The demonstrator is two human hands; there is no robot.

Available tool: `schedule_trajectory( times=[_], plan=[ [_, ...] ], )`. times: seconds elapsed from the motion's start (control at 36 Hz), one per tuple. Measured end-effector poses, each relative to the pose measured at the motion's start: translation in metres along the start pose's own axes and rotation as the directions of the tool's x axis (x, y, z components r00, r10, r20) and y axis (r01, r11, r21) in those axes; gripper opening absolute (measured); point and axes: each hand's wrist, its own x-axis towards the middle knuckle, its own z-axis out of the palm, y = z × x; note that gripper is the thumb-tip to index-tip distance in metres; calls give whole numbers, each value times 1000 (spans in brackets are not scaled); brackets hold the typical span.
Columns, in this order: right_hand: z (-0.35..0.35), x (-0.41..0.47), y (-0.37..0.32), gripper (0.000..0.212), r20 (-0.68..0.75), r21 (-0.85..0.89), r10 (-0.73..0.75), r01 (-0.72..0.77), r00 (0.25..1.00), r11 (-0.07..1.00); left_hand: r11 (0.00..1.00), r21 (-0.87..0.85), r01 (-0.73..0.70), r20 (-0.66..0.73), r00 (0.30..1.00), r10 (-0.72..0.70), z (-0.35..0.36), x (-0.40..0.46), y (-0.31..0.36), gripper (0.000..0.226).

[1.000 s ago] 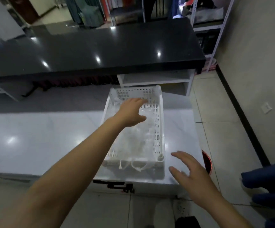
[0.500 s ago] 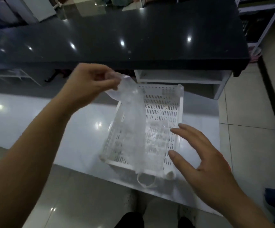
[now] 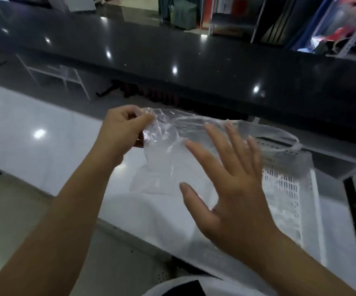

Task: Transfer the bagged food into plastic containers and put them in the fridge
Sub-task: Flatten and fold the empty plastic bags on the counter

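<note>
My left hand (image 3: 123, 129) pinches one corner of a clear plastic bag (image 3: 164, 146) and holds it up above the white counter (image 3: 34, 150). The bag hangs stretched toward the right, and I cannot tell what is in it. My right hand (image 3: 230, 189) is spread flat with fingers apart in front of the bag, holding nothing. A white perforated plastic basket (image 3: 283, 193) sits on the counter to the right, partly hidden behind my right hand and the bag.
A long black glossy counter (image 3: 194, 67) runs across behind the white one. Shelving and stored goods (image 3: 332, 35) stand at the far right back. Tiled floor (image 3: 13, 210) lies at the lower left.
My left hand has lifted the clear bag out of the basket and carried it left. My right hand has risen from the counter edge up to the bag. The view has shifted left.
</note>
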Motion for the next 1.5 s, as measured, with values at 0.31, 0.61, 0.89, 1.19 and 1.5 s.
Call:
schedule_trajectory(
  times=[0.31, 0.61, 0.89, 1.19, 1.5],
  plan=[
    [215, 42, 54, 69, 482, -501, 405, -135, 777, 855, 884, 257, 392, -6, 915, -404, -51, 20, -135, 47],
    [277, 20, 55, 63, 608, -506, 423, -82, 672, 858, 639, 742, -203, 245, 969, 23, -1, -42, -188, 55],
    [286, 13, 93, 57, 493, -511, 437, -156, 752, 845, 408, 893, -191, 289, 937, -196, -22, -55, -248, 80],
    [287, 27, 115, 60, 504, -503, 442, -164, 742, 849, 511, 859, 18, 123, 962, -242, -43, -38, -243, 77],
    [272, 10, 95, 57, 592, -399, 346, -109, 728, 910, 582, 772, -254, 360, 930, -72, 15, -51, -221, 62]
  ],
)
